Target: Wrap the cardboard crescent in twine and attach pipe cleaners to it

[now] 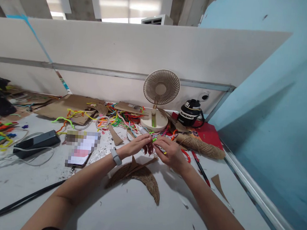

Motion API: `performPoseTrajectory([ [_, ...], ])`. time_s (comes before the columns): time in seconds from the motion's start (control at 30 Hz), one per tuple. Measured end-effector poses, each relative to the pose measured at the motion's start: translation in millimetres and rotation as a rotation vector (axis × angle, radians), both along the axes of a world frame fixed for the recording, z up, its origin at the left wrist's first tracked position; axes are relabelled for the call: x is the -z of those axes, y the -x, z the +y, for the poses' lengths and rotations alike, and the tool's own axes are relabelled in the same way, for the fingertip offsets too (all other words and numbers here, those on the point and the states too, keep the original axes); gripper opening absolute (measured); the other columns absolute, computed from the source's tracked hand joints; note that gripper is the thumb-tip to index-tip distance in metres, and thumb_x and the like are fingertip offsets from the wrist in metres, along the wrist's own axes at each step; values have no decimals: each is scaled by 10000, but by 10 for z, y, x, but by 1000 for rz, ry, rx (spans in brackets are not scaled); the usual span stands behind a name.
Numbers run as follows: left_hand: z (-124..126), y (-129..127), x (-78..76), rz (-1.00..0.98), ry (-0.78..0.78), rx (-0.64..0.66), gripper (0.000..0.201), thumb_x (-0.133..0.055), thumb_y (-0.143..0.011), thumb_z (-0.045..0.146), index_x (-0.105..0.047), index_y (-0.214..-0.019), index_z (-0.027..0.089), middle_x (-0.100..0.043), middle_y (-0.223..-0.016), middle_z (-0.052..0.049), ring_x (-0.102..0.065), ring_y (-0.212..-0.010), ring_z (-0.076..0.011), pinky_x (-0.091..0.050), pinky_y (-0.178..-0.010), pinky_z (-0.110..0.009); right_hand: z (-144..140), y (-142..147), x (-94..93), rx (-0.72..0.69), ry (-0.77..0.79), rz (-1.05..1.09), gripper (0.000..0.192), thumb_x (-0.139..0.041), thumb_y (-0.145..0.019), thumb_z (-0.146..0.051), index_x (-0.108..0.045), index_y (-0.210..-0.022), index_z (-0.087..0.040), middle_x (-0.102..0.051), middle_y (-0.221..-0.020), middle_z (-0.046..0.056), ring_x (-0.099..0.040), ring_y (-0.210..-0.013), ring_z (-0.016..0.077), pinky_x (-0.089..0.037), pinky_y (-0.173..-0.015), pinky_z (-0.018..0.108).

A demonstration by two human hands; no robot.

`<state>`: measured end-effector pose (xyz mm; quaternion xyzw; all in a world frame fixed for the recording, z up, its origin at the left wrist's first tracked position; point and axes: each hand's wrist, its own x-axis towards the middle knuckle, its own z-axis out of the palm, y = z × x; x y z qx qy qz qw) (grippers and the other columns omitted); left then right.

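My left hand (140, 144), with a grey watch band on its wrist, meets my right hand (170, 153) above the table in front of the fan. The fingertips of both hands are pinched together around a small bright green piece (154, 139), which looks like fuzzy pipe cleaner; most of it is hidden by the fingers. Below them on the table lies a crescent (149, 181) wrapped in brown twine, with pointed cardboard pieces (133, 165) at its upper edge.
Behind my hands stands a small fan (162, 89) amid tangled colourful pipe cleaners (116, 121). A black bottle (189, 113) and a twine-wrapped roll (203, 147) are to the right, near a red pen (201, 168). Leftward lie a phone (84, 150), a black power bank (37, 143) and cardboard (64, 108).
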<state>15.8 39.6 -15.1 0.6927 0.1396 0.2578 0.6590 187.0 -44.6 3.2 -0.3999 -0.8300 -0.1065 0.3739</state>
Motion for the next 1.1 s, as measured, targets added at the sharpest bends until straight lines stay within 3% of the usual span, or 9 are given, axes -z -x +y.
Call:
performPoseTrajectory([
  [0.1, 12, 3, 25, -9, 30, -15, 493, -478, -872, 619, -512, -749, 142, -596, -669, -30, -546, -573, -105, -426, -558, -231, -3, 1, 20, -38, 56, 59, 131, -544, -863, -144, -623, -954, -193, -669, -923, 90, -638, -884, 206, -550, -786, 347],
  [0.33, 49, -12, 128, 79, 157, 100, 594, -440, -836, 713, -461, -621, 159, -557, -538, -16, -532, -480, -113, -359, -469, -231, -22, 63, 33, -117, 162, 63, 209, -541, -768, -81, -595, -919, -215, -661, -879, 65, -622, -833, 209, -528, -746, 349],
  [0.57, 39, -20, 123, 0, 243, 164, 508, -516, -846, 624, -507, -679, 144, -558, -541, -5, -492, -442, -91, -314, -430, -211, -39, 63, 25, -87, 200, 268, 149, -535, -775, -119, -535, -893, -209, -616, -871, 51, -599, -825, 202, -505, -766, 363],
  [0.63, 42, -17, 110, -53, 219, 163, 526, -476, -867, 627, -474, -638, 153, -526, -509, 2, -470, -428, -85, -303, -424, -210, -42, 41, -6, -26, 216, 367, 113, -573, -822, -185, -550, -931, -204, -608, -875, 47, -598, -801, 185, -511, -741, 337],
  [0.7, 34, -11, 92, -51, 182, 143, 546, -447, -876, 639, -473, -628, 153, -515, -498, 3, -455, -418, -83, -294, -420, -211, -42, 26, -37, 26, 242, 402, 193, -627, -840, -265, -573, -1012, -198, -606, -870, 41, -598, -769, 172, -517, -712, 318],
  [0.83, -43, -1, 12, 18, 73, 68, 572, -424, -872, 665, -512, -656, 142, -529, -512, -1, -462, -435, -89, -332, -443, -215, -20, 28, -36, 13, 254, 328, 358, -683, -829, -370, -607, -1136, -202, -634, -932, 67, -614, -772, 175, -539, -707, 320],
  [0.97, -130, -11, -76, 50, 5, 14, 605, -423, -835, 719, -497, -638, 152, -468, -463, 26, -424, -413, -88, -329, -426, -219, 3, 43, 21, -8, 179, 309, 278, -666, -846, -387, -663, -1052, -200, -665, -937, 84, -637, -795, 186, -553, -730, 335],
  [1.1, -146, -12, -92, 64, 19, 45, 646, -368, -846, 735, -477, -580, 156, -444, -443, 18, -406, -398, -84, -309, -404, -217, -10, 50, 12, -20, 124, 318, 207, -667, -852, -340, -690, -999, -196, -672, -871, 66, -645, -788, 180, -548, -736, 316],
])
